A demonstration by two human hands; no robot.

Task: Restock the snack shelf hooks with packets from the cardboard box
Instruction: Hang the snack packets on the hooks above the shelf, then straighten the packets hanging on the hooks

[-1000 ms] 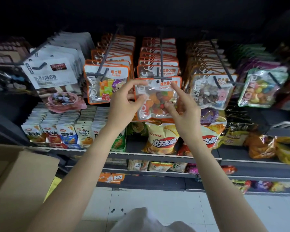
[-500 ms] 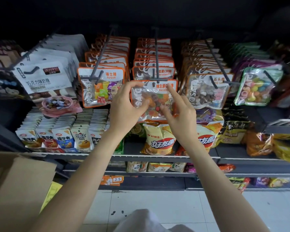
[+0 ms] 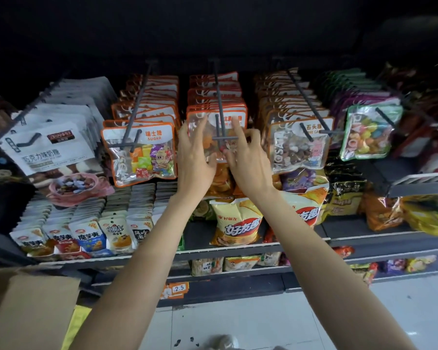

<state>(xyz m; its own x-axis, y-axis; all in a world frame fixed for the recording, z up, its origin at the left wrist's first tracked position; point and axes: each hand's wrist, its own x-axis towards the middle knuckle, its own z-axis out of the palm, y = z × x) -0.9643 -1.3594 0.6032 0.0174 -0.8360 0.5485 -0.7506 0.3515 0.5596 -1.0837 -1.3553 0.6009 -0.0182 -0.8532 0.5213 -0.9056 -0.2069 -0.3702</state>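
Dim shop shelving fills our view, rows of peg hooks above, a lower shelf (image 3: 238, 250) of crisp bags beneath, pale floor tiles nearest us; the cardboard box (image 3: 31, 309) sits at the near left corner. We hold the orange-edged candy packet (image 3: 214, 137) at the front of the middle hook (image 3: 219, 107), between the Swiss sugar packet (image 3: 139, 152) on its left and the stone candy packet (image 3: 299, 145) on its right. Our left hand (image 3: 195, 157) grips its left edge, fingers curled round it; our right hand (image 3: 248, 157) pinches its right edge near the top. We judge it light, soft, crinkly and a little slippery, its sweets shifting inside; best held by the stiffer header beside the hang hole; whether the hole is on the peg we cannot tell.
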